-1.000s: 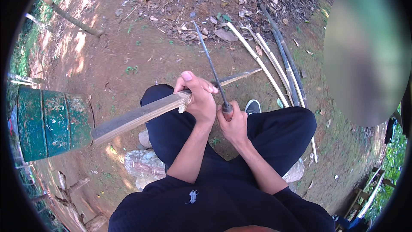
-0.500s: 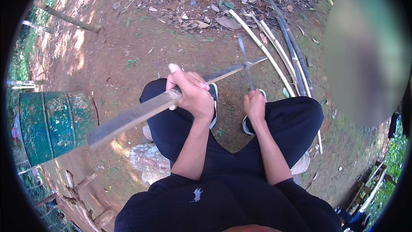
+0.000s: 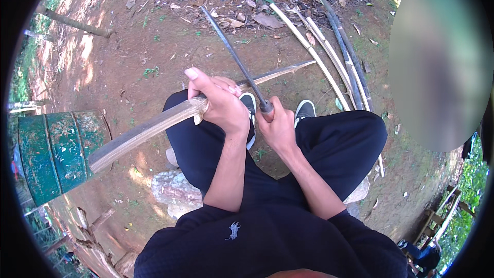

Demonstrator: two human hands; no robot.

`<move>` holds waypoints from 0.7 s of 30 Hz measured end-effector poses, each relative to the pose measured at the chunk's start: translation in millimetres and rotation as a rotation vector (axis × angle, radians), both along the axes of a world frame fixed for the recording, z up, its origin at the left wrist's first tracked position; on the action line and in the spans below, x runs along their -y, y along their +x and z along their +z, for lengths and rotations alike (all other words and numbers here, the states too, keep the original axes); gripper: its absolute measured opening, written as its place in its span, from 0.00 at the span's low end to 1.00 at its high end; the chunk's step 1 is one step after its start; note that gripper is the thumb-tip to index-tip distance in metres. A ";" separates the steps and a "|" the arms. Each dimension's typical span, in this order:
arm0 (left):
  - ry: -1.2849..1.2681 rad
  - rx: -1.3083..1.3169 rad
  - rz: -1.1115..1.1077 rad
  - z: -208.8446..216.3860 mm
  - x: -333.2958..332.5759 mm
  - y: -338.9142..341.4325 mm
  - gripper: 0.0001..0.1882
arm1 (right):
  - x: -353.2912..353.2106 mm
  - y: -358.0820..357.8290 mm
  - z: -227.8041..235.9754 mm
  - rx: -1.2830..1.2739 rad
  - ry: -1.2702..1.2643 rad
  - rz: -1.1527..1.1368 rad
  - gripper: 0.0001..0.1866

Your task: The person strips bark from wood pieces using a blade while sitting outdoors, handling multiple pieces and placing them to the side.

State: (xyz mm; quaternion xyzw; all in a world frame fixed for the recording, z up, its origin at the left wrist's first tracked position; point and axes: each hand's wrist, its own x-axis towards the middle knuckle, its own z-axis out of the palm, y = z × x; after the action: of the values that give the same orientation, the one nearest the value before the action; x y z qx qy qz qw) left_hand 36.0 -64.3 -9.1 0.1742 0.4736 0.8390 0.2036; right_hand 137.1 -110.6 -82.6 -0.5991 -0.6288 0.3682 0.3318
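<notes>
My left hand [image 3: 224, 107] is wrapped round a long split bamboo strip [image 3: 141, 133], its thumb raised. The strip slants from near the green drum up to the far right, and a small sliver of it sticks out beside my palm. In my right hand [image 3: 279, 129], closed on its wooden handle, is a long narrow-bladed knife [image 3: 228, 45]. Its blade points to the far left and crosses the strip just beyond my left fingers. I cannot tell whether blade and strip touch.
Several pale bamboo strips [image 3: 320, 67] and dark poles [image 3: 343, 38] lie on the soil to the right. A rusty green drum [image 3: 56, 149] lies at the left. Below my left knee is a pale log or stone [image 3: 175, 189]. Dry leaves [image 3: 267, 20] litter the far ground.
My right hand has moved left with the knife, and the blade has swung toward the far left, nearer my left hand. The strip has shifted slightly left.
</notes>
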 end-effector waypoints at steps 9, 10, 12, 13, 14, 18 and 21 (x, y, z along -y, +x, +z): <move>-0.013 0.114 0.099 -12.4 3.1 -23.7 0.25 | 2.4 -15.8 -29.8 0.068 0.126 0.059 0.10; -0.025 0.124 0.110 -14.1 4.2 -26.6 0.25 | 3.2 -15.5 -31.6 0.104 0.142 0.072 0.11; -0.016 0.140 0.106 -18.1 5.2 -31.5 0.24 | 3.8 -16.2 -35.7 0.151 0.164 0.086 0.12; -0.010 0.150 0.103 -20.5 5.8 -33.1 0.24 | 3.3 -16.9 -38.2 0.162 0.169 0.087 0.12; -0.002 0.151 0.092 -24.3 6.9 -34.9 0.24 | 3.4 -17.2 -41.0 0.173 0.174 0.087 0.12; 0.013 0.114 0.040 -22.9 9.6 -30.0 0.24 | -15.8 19.6 -74.5 0.429 -0.155 -0.149 0.10; 0.026 0.072 -0.009 -3.9 7.6 0.3 0.24 | -25.6 68.9 -99.9 0.376 -0.260 -0.254 0.12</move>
State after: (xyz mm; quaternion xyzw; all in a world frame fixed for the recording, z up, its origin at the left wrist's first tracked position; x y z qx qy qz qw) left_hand 36.3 -71.9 -13.0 0.1489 0.4542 0.8498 0.2220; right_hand 206.0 -85.0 -182.4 -0.7687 -0.5467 0.2835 0.1728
